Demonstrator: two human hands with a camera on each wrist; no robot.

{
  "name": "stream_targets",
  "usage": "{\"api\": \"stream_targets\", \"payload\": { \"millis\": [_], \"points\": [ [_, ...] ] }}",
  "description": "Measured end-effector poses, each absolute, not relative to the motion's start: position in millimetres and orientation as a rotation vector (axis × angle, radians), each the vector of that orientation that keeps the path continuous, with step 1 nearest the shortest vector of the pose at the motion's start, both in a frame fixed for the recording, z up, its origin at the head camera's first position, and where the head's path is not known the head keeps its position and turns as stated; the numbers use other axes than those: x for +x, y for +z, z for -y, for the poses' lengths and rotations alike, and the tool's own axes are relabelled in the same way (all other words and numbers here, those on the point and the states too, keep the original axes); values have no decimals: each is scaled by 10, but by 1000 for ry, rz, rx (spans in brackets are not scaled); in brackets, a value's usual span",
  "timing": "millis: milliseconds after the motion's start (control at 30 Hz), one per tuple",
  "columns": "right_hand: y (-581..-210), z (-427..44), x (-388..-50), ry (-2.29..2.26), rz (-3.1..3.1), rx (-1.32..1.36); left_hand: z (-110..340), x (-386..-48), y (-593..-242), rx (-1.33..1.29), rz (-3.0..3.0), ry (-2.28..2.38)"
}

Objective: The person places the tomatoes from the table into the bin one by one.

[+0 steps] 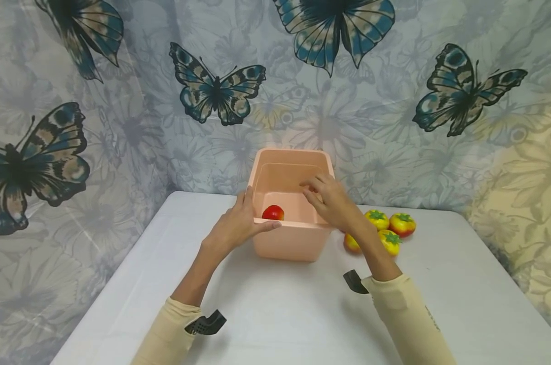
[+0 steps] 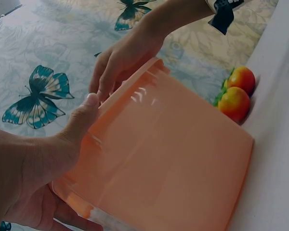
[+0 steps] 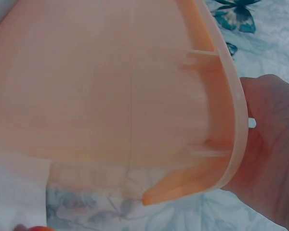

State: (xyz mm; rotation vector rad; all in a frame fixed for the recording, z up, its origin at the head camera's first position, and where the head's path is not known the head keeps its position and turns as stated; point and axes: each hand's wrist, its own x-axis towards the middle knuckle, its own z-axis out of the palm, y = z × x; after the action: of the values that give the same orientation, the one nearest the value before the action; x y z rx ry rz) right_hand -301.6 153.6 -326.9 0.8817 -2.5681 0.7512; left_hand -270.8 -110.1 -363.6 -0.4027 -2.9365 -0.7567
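Observation:
A peach plastic bin (image 1: 286, 242) stands on the white table with its open top facing up. At its near left corner my left hand (image 1: 233, 225) grips the rim, the thumb (image 2: 82, 115) along the near edge and the fingers at the left side. Over the right rim reaches my right hand (image 1: 333, 202), its fingers loosely bent above the bin's inside, with nothing visible in them. One red round fruit (image 1: 272, 213) lies inside at the near left. Several red-and-yellow fruits (image 1: 402, 224) with green leafy tops sit right of the bin, partly behind my right forearm.
The white table (image 1: 284, 314) reaches back to a cloth backdrop (image 1: 348, 121) printed with butterflies and flowers. Dark wrist mounts (image 1: 207, 323) stick out from both sleeves.

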Motion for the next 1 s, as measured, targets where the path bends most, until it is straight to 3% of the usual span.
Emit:
{"api": "stream_targets", "payload": {
  "millis": [467, 1000],
  "points": [
    [-3193, -1616, -2962, 767, 2434, 912, 1103, -2708, -3639, -399, 2923, -813],
    [-3056, -1998, -2749, 750, 2553, 711, 1098, -2707, -3632, -396, 2925, -798]
  ]
}}
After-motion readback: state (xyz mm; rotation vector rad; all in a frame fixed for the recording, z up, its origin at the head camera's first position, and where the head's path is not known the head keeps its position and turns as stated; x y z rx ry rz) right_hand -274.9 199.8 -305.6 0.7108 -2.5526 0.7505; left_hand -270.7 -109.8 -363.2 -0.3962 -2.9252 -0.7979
